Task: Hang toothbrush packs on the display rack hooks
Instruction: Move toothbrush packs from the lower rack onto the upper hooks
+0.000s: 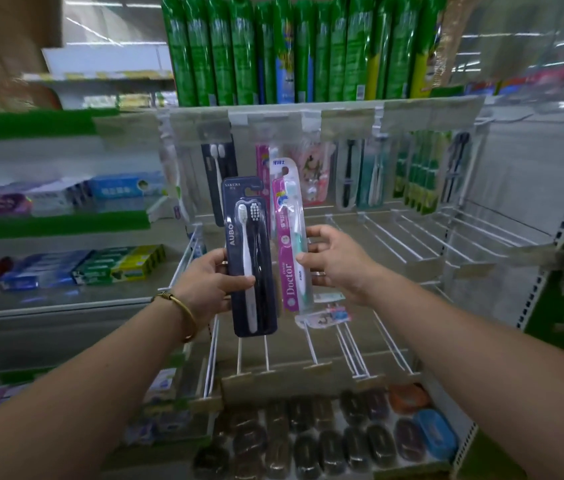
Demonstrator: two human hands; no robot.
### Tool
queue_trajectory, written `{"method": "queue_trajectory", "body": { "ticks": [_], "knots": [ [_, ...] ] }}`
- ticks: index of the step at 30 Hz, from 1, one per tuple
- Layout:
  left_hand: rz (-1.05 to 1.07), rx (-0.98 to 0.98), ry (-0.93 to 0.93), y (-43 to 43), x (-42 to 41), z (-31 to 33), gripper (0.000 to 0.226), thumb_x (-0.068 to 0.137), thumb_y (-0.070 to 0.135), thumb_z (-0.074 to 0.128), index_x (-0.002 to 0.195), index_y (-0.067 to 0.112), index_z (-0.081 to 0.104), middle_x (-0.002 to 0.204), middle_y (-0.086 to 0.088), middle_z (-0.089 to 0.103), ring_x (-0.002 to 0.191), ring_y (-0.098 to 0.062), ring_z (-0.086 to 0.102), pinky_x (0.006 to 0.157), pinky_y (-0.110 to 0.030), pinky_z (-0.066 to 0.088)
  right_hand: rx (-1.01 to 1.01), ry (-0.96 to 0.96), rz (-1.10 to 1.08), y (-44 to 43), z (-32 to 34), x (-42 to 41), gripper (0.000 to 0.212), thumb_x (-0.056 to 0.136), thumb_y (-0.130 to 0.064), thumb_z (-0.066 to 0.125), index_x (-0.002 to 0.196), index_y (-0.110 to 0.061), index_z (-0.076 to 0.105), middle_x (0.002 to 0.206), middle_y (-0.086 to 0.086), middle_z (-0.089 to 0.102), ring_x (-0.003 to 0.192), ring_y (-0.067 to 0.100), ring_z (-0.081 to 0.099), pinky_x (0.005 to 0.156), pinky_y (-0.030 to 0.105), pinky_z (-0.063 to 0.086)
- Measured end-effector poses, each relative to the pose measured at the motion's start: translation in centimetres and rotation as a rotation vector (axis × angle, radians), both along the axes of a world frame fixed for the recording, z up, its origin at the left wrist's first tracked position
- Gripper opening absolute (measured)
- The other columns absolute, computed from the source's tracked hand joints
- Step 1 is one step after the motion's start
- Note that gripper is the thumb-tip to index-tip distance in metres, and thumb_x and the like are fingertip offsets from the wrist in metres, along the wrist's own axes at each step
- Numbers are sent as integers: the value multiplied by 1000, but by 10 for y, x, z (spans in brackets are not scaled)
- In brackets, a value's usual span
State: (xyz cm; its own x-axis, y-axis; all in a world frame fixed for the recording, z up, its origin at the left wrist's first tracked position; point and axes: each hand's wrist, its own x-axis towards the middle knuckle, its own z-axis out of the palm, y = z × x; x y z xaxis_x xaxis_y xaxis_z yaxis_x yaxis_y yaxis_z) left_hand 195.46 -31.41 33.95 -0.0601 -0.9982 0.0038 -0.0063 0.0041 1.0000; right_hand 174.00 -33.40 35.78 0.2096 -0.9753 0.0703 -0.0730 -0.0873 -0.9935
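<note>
My left hand (213,282) grips a dark navy pack (251,258) holding a white and a black toothbrush, upright in front of the rack. My right hand (334,261) holds a pink "Doctor" pack (289,237) with a green toothbrush, thumb on its front, just right of the navy pack. Behind both, long white wire hooks (394,237) jut out from the display rack. More toothbrush packs (349,174) hang on the upper row of hooks. A small pack (325,317) hangs on a lower hook under the pink one.
Tall green packages (273,50) stand on the shelf above the rack. Toothpaste boxes (100,265) fill shelves at the left. Soap cases (342,441), dark, orange and blue, lie on the shelf below. A perforated upright (557,237) bounds the rack on the right.
</note>
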Motion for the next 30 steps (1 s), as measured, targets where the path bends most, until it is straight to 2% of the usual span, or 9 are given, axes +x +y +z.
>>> {"method": "queue_trajectory", "body": {
  "ticks": [2, 6, 9, 12, 18, 21, 24, 26, 30],
  "knots": [
    [17, -20, -7, -7, 0, 7, 34, 84, -11, 66, 110, 10, 65, 99, -9, 75, 90, -23, 74, 71, -37, 58, -34, 16, 11, -11, 11, 2, 31, 92, 1, 63, 106, -25, 55, 110, 17, 69, 99, 31, 70, 88, 52, 57],
    [35, -39, -4, -21, 1, 15, 35, 83, -11, 67, 111, 10, 65, 97, -8, 75, 93, -25, 73, 74, -39, 57, -64, 51, 32, -29, 21, 4, 37, 89, 5, 64, 111, -23, 55, 107, 15, 69, 95, 27, 71, 80, 45, 59],
    [39, -49, -17, -29, -1, 16, 34, 83, -12, 67, 109, 11, 65, 90, -5, 76, 90, -22, 73, 73, -38, 57, -58, 76, 24, -38, 16, 2, 38, 89, 6, 64, 115, -19, 55, 108, 15, 69, 98, 29, 70, 85, 48, 59],
    [38, -47, -29, -33, -2, 17, 33, 84, -12, 66, 107, 11, 65, 86, -3, 75, 86, -20, 73, 72, -38, 56, -46, 84, 21, -44, 10, -2, 36, 89, 4, 64, 116, -18, 54, 107, 12, 68, 99, 27, 69, 83, 46, 60],
    [65, -65, -26, -40, -3, 24, 32, 84, -12, 66, 108, 9, 64, 94, -9, 75, 92, -24, 73, 73, -38, 59, -108, 60, 32, -55, 28, -3, 38, 91, 3, 64, 121, -18, 53, 105, 9, 69, 99, 25, 69, 85, 46, 58],
    [66, -75, -31, -42, -4, 28, 32, 84, -12, 66, 109, 9, 64, 95, -8, 75, 94, -25, 73, 75, -39, 59, -120, 42, 40, -60, 36, 2, 40, 92, 2, 62, 126, -16, 52, 103, 8, 68, 94, 23, 70, 78, 42, 59],
    [64, -87, -23, -44, -5, 32, 31, 85, -13, 65, 106, 10, 64, 92, -6, 75, 87, -20, 74, 67, -34, 59, -132, 50, 42, -64, 40, 7, 41, 93, 1, 61, 130, -16, 52, 103, 7, 67, 93, 22, 70, 69, 36, 57],
    [65, -89, -26, -44, -5, 33, 31, 85, -13, 64, 103, 12, 64, 90, -5, 76, 83, -17, 75, 63, -31, 60, -135, 52, 37, -67, 41, 9, 41, 93, 1, 61, 130, -16, 52, 101, 6, 66, 92, 22, 69, 71, 38, 58],
    [76, -81, -28, -48, -2, 34, 32, 85, -12, 64, 104, 13, 65, 93, -7, 76, 87, -20, 74, 63, -30, 60, -111, 52, 26, -77, 38, 11, 42, 94, 1, 61, 129, -18, 51, 101, 6, 68, 97, 24, 70, 83, 47, 59]
  ]
}}
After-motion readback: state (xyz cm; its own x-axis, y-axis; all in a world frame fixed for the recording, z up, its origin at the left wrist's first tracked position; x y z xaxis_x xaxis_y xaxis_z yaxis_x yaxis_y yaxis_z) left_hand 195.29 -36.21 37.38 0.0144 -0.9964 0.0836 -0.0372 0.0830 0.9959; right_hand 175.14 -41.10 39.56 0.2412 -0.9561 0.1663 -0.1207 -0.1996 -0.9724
